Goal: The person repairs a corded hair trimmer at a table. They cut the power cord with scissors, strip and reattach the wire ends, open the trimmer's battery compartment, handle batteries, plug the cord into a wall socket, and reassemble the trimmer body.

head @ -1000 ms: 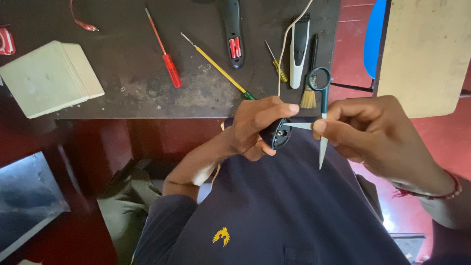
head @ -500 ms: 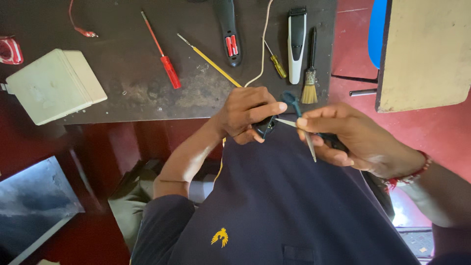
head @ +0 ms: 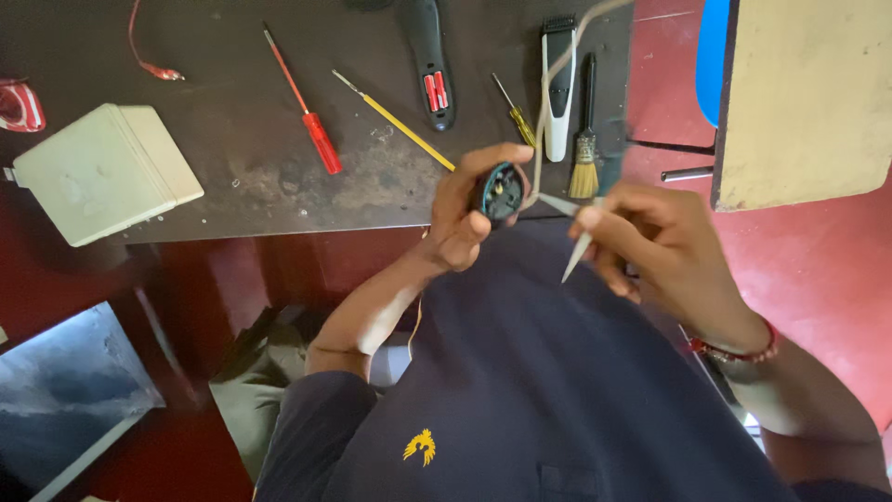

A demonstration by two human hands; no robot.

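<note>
Above the dark desk (head: 232,177) edge, turned up since a second ago: round black part (head: 500,191), open face showing, clamped in left hand (head: 465,223); right hand (head: 650,246) fingers pinching scissors (head: 571,256), drawn off, blades closed

Right hand (head: 655,237) motion-blurred; its tool (head: 578,253) unclear.

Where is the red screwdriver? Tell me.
In the head view, the red screwdriver lies on the dark table, upper left of centre, between the cream box and the yellow screwdriver.
</note>
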